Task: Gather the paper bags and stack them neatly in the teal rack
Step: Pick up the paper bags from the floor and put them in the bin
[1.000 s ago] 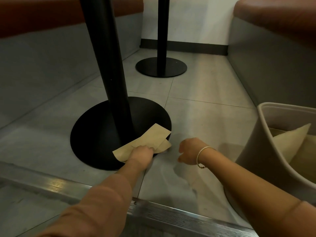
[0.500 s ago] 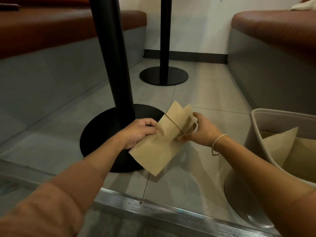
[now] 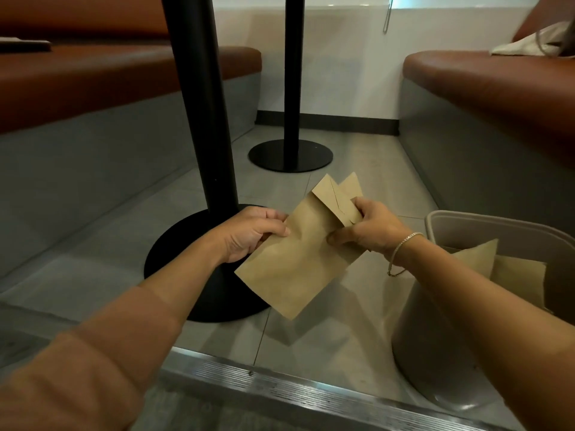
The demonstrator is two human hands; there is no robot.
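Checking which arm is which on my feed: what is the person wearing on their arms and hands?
Both hands are bare, no gloves. The left hand has nothing on its wrist; a rust-orange sleeve is pushed up that forearm. The right hand has a thin pale beaded bracelet at the wrist, with a matching sleeve edge at the lower right.

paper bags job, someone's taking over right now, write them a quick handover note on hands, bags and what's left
Left hand: grips the left edge of the held paper bags.
Right hand: pinches their upper right part, where a second bag's folded end sticks out.
Held bags are in the air above the floor, beside the near table base.
Bin at the right already holds a few paper bags.
Done: this bunch is off the floor.
Left: square up the held bags and put them with the rest. No teal rack is in view.
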